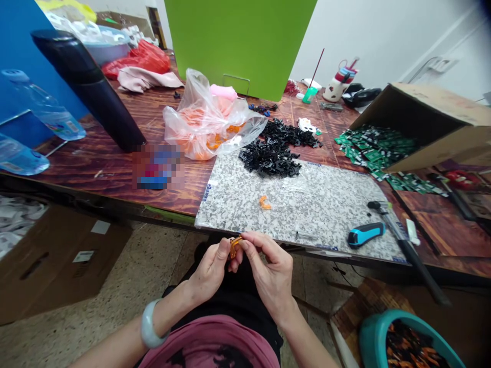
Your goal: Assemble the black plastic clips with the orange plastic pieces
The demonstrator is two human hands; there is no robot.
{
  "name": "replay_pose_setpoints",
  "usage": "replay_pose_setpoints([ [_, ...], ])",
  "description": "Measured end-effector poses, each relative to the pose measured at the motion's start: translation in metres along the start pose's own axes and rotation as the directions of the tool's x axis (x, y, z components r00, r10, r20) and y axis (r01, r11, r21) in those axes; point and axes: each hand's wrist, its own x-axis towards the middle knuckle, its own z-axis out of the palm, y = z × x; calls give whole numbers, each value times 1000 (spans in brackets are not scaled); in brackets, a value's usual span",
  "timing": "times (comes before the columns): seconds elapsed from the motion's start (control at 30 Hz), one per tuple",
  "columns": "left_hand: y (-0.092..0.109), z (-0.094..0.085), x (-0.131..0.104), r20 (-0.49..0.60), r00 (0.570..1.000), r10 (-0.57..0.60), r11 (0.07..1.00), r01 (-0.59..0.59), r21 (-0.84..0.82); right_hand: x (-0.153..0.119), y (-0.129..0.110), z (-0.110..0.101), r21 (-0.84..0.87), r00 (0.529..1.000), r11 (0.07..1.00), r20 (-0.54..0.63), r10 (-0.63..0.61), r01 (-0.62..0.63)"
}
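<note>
Just off the table's front edge, my left hand (211,263) and my right hand (268,263) meet around a small orange plastic part (235,247). Both are closed on it, thumbs and fingers pinching it from either side. What lies behind my fingertips is hidden. On the grey speckled board (322,204) in front of me lies another curved orange plastic piece (264,203). Beyond it is a heap of black plastic parts (270,156). Thin pale pins (293,185) lie near that heap.
A clear bag (199,122) of orange parts stands behind the board. To the right are a blue-black utility knife (366,234), a hammer (406,245) and a tipped cardboard box (433,112) spilling green circuit boards (368,145). A dark flask (88,87) stands left; a teal tub (372,332) sits low right.
</note>
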Motion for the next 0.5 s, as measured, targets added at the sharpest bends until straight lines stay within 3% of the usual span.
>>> replay_pose_setpoints([
  [0.17, 3, -4, 0, 68, 995, 70, 993, -76, 90, -3, 0, -1, -13, 1000, 1000, -15, -2, 2],
  [0.5, 6, -8, -4, 126, 989, 75, 961, -105, 255, -4, -3, -5, 13, 997, 997, 14, 79, -79],
])
